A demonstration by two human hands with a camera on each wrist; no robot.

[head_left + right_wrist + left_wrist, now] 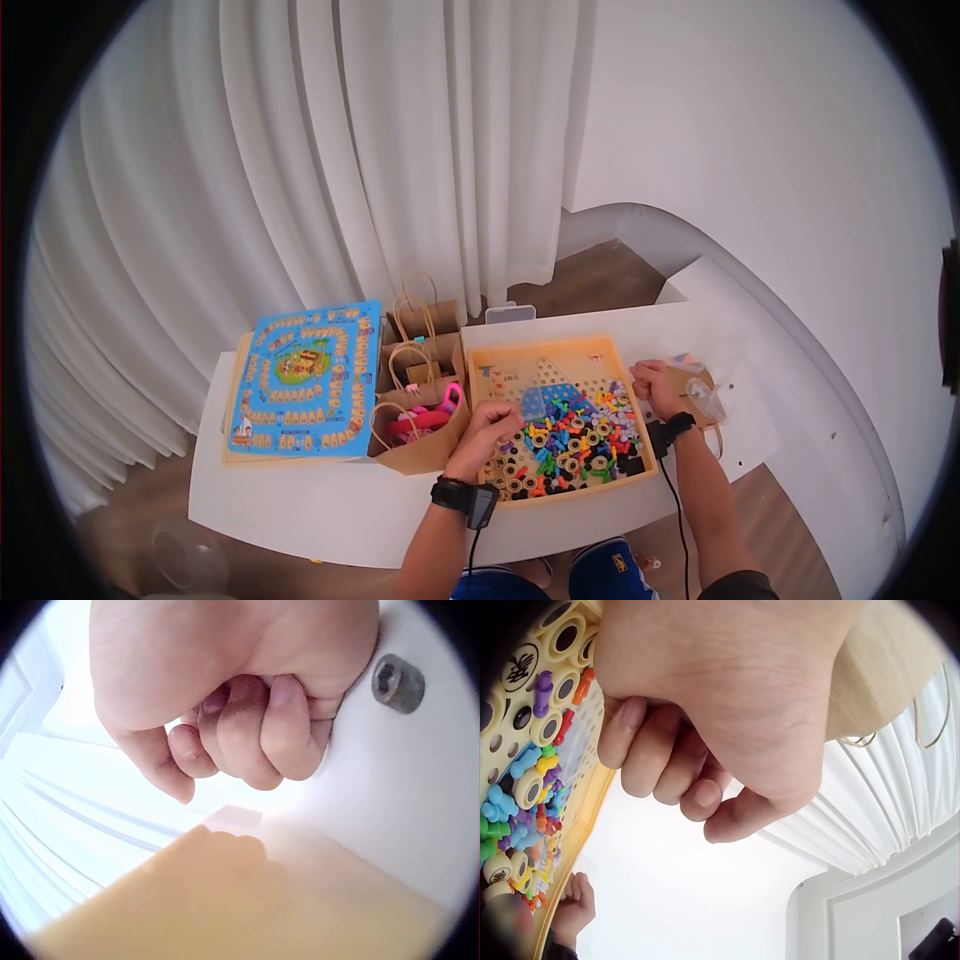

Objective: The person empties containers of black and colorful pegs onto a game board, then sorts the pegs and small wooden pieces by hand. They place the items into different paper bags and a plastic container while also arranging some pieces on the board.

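Note:
A shallow wooden box (578, 495) lies in front of me, holding many coloured pegs (572, 436) and round cream Chinese chess pieces (520, 667). My left hand (492, 428) is over the box's left side, its fingers curled toward the palm, with nothing visible in them. At the right rim is my right hand (655, 388), curled into a fist. No object shows in it in the right wrist view, where the hand (240, 697) is close above the white table. A clear and blue plastic sheet (552, 392) lies among the pegs.
A blue board game sheet (300, 375) leans at the left, beside kraft paper bags (430, 458) with a pink item inside. Right of the box lie a brown card and clear plastic packaging (706, 400). A metal bolt (398, 684) protrudes near my right hand. White curtains hang behind.

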